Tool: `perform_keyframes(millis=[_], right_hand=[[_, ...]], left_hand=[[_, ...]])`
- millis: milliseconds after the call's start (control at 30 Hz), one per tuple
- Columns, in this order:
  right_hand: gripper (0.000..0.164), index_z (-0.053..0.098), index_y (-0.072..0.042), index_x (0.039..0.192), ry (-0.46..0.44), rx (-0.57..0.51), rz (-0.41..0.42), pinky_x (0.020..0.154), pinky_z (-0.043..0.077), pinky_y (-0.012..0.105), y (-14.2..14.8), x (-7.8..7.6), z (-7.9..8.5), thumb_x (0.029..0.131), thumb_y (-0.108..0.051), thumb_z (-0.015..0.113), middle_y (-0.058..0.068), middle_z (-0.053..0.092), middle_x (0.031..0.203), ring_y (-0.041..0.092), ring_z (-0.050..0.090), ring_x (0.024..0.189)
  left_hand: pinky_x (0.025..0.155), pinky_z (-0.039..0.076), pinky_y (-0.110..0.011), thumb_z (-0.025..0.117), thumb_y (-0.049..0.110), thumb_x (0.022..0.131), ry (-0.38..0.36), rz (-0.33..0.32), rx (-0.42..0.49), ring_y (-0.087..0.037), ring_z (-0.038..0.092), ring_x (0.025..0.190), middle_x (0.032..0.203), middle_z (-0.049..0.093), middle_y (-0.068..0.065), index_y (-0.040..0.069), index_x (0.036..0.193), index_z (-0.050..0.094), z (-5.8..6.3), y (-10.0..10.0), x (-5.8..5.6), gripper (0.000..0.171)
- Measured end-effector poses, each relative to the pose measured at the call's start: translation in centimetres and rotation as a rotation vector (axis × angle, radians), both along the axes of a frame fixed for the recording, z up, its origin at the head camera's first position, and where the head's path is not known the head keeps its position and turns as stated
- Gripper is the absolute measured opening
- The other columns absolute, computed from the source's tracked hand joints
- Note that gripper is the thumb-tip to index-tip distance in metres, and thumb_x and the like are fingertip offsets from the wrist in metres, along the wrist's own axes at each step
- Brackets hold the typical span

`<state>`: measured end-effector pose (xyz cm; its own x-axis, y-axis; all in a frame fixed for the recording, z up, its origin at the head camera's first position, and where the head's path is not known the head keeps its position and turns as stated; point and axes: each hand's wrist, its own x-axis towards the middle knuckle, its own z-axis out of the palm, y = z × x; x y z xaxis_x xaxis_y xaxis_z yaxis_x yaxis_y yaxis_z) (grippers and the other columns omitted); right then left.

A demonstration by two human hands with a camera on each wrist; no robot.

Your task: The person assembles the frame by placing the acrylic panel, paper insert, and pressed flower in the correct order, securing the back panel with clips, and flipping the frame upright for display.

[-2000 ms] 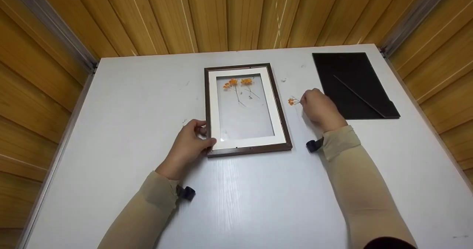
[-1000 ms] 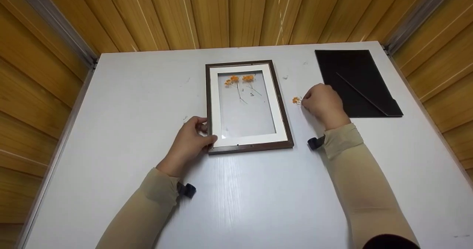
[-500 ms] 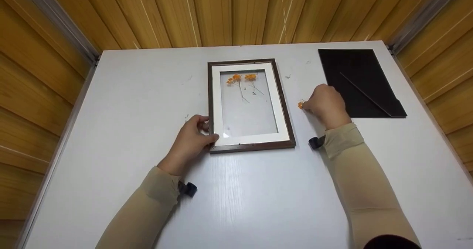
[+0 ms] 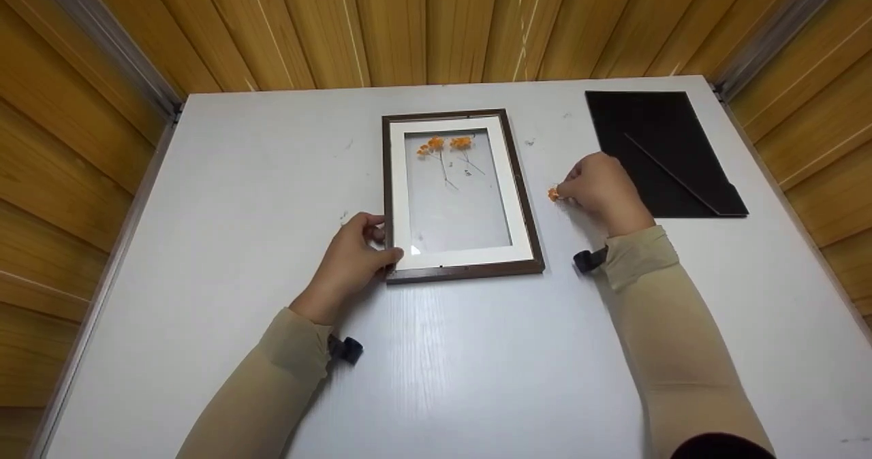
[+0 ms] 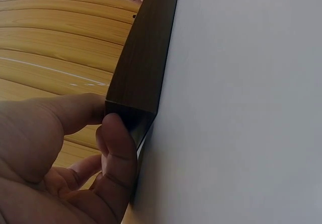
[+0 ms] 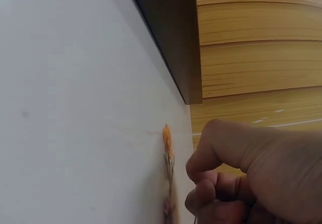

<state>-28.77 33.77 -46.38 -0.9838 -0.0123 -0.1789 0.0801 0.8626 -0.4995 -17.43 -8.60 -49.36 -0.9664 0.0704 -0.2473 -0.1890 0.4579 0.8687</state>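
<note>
Our right hand (image 4: 601,190) pinches the thin orange-flowered sprig (image 4: 552,194), likely brittle, best stem-held; our left hand (image 4: 349,258) grips the brown rectangular frame (image 4: 484,269).

Booth-like workspace, type of premises not determinable; white tabletop (image 4: 463,350), broad and plain; yellow-brown wood-grain back panelling (image 4: 395,23) beyond its far edge; matching left panelling (image 4: 61,139) and right panelling (image 4: 817,125); grey, metal-looking corner strips (image 4: 112,40) between panelled sides.
</note>
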Motion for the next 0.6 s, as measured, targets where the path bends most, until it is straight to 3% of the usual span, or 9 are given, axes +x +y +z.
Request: perform_keyframes(millis=[200, 400, 600], right_hand=[[0.024, 0.084, 0.002, 0.106, -0.061, -0.016, 0.049, 0.081, 0.051, 0.036, 1.29, 0.32, 0.88, 0.087, -0.012, 0.076, 0.011, 0.077, 0.094, 0.036, 0.066, 0.101], [0.030, 0.084, 0.001, 0.108, -0.061, -0.014, 0.009, 0.082, 0.051, 0.039, 0.62, 0.35, 0.58, 0.094, -0.025, 0.084, 0.012, 0.076, 0.099, 0.035, 0.065, 0.102], [0.035, 0.084, 0.001, 0.123, -0.057, -0.018, 0.007, 0.102, 0.056, 0.055, 0.43, 0.29, 0.58, 0.099, -0.025, 0.084, 0.025, 0.080, 0.122, 0.042, 0.067, 0.119]], left_hand=[[0.074, 0.064, -0.028, 0.086, 0.008, 0.096, -0.004, -0.002, 0.012, -0.014, 0.067, 0.078, 0.126, 0.064, -0.012, 0.002, 0.159, 0.055, 0.16, 0.06, -0.05, 0.070], [0.075, 0.063, -0.027, 0.086, 0.009, 0.096, -0.004, -0.005, 0.016, -0.013, 0.064, 0.077, 0.126, 0.063, -0.011, 0.001, 0.159, 0.055, 0.19, 0.01, -0.10, 0.070], [0.074, 0.062, -0.027, 0.085, 0.009, 0.096, -0.006, -0.005, 0.014, -0.012, 0.065, 0.076, 0.125, 0.063, -0.011, 0.002, 0.159, 0.055, 0.19, 0.03, 0.00, 0.069]])
